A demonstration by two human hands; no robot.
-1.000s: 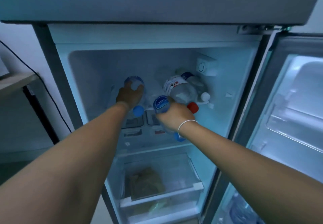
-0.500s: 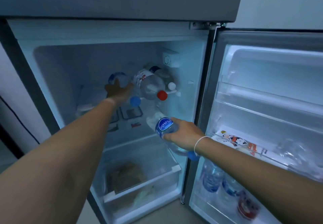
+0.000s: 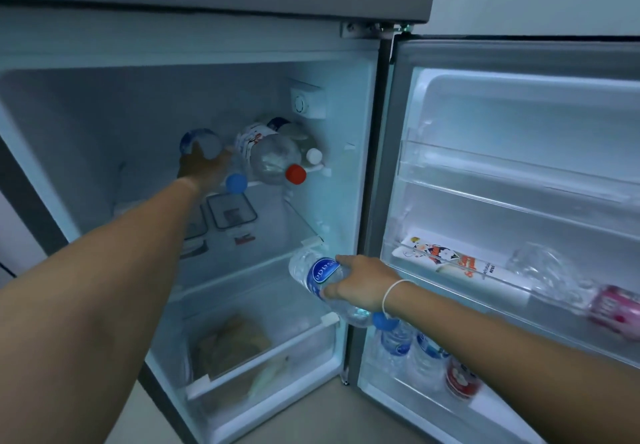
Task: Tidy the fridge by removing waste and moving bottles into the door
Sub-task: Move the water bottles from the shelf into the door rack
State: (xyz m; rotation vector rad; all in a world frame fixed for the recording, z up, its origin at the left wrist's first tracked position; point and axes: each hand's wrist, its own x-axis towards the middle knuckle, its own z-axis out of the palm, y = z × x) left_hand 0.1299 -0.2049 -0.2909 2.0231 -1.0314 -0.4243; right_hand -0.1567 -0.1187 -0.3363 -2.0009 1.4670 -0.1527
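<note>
1. The fridge (image 3: 360, 132) stands open, its door (image 3: 519, 173) swung out across the right half of the frame.
2. The right hand (image 3: 363, 287), at centre frame low in the fridge opening, is closed around a clear water bottle (image 3: 318, 277) held on its side — blue cap (image 3: 382, 320) under the wrist, base pointing left.
3. The left hand (image 3: 202, 166), upper centre-left, is wrapped over a second bottle (image 3: 199, 142) lying on the upper shelf (image 3: 277, 184); its blue cap (image 3: 236, 182) pokes out below the hand.
4. Just right of it on that shelf lie a red-capped bottle (image 3: 266, 156) and a white-capped one (image 3: 313, 154).
5. Low in the door, lower right of centre, two blue-labelled bottles (image 3: 398, 343) stand beside a red can (image 3: 460, 379).
6. The middle door rack holds a printed carton (image 3: 460, 263), a crumpled clear bottle (image 3: 543, 274) and a pink can (image 3: 616, 305).
7. At bottom centre, the crisper drawer (image 3: 263, 350) holds pale bagged items — too blurred to name.
</note>
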